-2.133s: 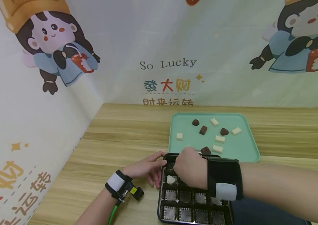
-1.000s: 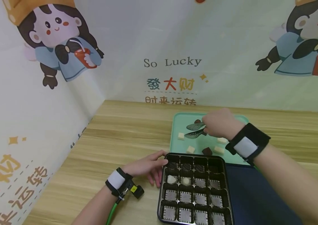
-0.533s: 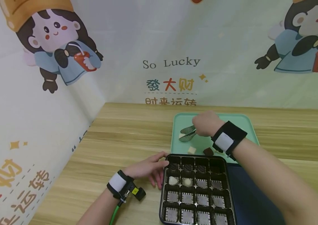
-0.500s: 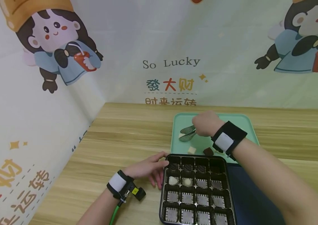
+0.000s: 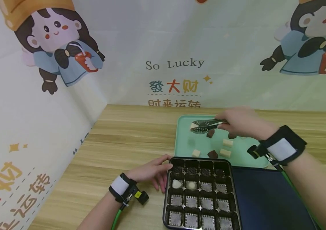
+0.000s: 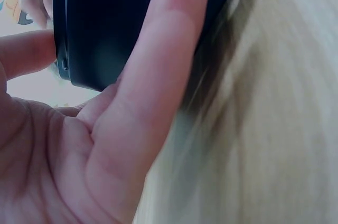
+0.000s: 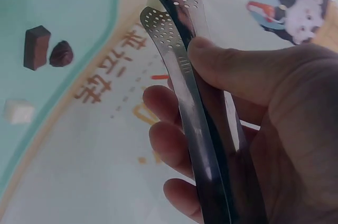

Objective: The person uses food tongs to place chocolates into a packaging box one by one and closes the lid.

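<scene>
My right hand (image 5: 244,122) grips a pair of perforated metal tongs (image 7: 186,84), thumb on one arm and fingers against the other. Between the tong tips sits a small white chocolate piece (image 5: 193,125), partly hidden, raised over the left part of the green tray (image 5: 179,150). My left hand (image 5: 151,171) lies against the far left corner of a black divided chocolate box (image 5: 201,193). Its thumb touches the rim while straight fingers rest along the outer wall. In the second row are two white chocolates (image 5: 191,185); what the dark far row holds is hard to tell.
On the tray lie several white pieces (image 5: 225,152) and dark chocolates (image 5: 213,154); my right hand hides some. A dark blue flat item (image 5: 269,198) lies right of the box. Printed cloth (image 5: 128,48) hangs behind the wooden table (image 5: 128,134).
My right hand has gone from over the box to the tray. The tongs have closed on the white piece at the tray's left, then moved back and right with it. My left hand stays put.
</scene>
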Demonstrator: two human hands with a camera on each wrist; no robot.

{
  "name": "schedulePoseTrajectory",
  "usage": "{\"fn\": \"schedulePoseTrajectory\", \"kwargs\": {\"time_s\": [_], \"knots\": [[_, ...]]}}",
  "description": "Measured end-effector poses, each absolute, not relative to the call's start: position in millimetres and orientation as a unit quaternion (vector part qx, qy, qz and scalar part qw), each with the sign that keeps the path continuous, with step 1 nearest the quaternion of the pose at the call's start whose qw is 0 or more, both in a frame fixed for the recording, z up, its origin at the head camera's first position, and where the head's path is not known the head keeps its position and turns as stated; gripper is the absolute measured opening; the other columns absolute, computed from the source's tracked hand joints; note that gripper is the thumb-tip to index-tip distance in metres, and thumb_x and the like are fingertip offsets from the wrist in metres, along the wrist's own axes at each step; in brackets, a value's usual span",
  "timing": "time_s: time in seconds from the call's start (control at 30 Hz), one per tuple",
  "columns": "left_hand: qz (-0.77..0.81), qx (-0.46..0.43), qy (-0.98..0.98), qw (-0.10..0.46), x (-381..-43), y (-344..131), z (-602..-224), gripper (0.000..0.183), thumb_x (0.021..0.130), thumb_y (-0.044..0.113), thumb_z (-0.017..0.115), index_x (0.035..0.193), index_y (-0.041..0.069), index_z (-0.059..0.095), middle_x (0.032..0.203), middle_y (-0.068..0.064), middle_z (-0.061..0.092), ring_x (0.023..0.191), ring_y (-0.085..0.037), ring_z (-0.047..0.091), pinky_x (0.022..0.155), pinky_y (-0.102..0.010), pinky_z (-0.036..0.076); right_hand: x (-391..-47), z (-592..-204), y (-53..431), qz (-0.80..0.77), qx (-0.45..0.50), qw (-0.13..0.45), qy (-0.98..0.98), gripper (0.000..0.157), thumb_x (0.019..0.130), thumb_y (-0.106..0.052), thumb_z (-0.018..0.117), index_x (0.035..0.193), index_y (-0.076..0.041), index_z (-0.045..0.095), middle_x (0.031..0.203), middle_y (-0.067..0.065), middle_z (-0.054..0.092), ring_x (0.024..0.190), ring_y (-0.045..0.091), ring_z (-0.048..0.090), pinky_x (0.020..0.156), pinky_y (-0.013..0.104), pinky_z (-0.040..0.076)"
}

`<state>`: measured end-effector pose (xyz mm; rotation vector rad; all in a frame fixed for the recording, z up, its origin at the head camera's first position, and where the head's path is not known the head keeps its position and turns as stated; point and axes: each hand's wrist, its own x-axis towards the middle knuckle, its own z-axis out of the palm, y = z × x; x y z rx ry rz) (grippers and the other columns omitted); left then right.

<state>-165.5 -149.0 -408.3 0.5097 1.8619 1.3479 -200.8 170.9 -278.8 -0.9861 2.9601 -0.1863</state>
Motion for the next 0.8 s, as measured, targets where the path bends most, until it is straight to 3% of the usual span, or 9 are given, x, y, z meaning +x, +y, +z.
{"fn": "schedulePoseTrajectory", "kwargs": {"time_s": [0.13, 0.4, 0.63, 0.8], "knots": [[0.526, 0.199, 0.733, 0.383, -165.0, -149.5, -408.2, 0.044, 0.092, 0.049, 0.042, 0.122, 0.019, 0.036, 0.074, -0.022, 0.059, 0.061, -0.038, 0.061, 0.051, -0.045, 0.051, -171.2, -270.5, 187.4, -0.057, -0.34, -0.034, 0.938, 0.034, 0.086, -0.026, 0.061, 0.116, -0.008, 0.06, 0.08, -0.008, 0.06, 0.054, -0.001, 0.044, 0.045, 0.025, 0.036], [0.523, 0.2, 0.735, 0.382, -165.9, -148.7, -406.6, 0.042, 0.092, 0.049, 0.041, 0.122, 0.02, 0.037, 0.074, -0.023, 0.059, 0.062, -0.038, 0.061, 0.051, -0.045, 0.051, -115.6, -292.0, 207.2, -0.024, -0.378, -0.062, 0.923, 0.034, 0.08, -0.03, 0.066, 0.109, -0.014, 0.064, 0.094, 0.0, 0.064, 0.056, 0.0, 0.051, 0.042, 0.02, 0.037], [0.52, 0.204, 0.737, 0.38, -166.6, -148.6, -407.3, 0.042, 0.092, 0.05, 0.041, 0.121, 0.02, 0.037, 0.074, -0.022, 0.059, 0.061, -0.037, 0.061, 0.051, -0.044, 0.051, -95.5, -305.9, 203.0, 0.002, -0.409, -0.081, 0.909, 0.027, 0.078, -0.031, 0.068, 0.101, -0.016, 0.065, 0.078, -0.012, 0.055, 0.054, 0.0, 0.046, 0.041, 0.021, 0.037], [0.522, 0.205, 0.735, 0.38, -165.6, -148.2, -408.0, 0.042, 0.092, 0.049, 0.041, 0.121, 0.018, 0.037, 0.074, -0.022, 0.059, 0.061, -0.037, 0.061, 0.05, -0.044, 0.051, -94.8, -304.7, 185.3, 0.044, -0.429, -0.046, 0.901, 0.021, 0.079, -0.032, 0.066, 0.094, -0.017, 0.064, 0.07, -0.013, 0.046, 0.053, 0.003, 0.043, 0.044, 0.022, 0.038]]}}
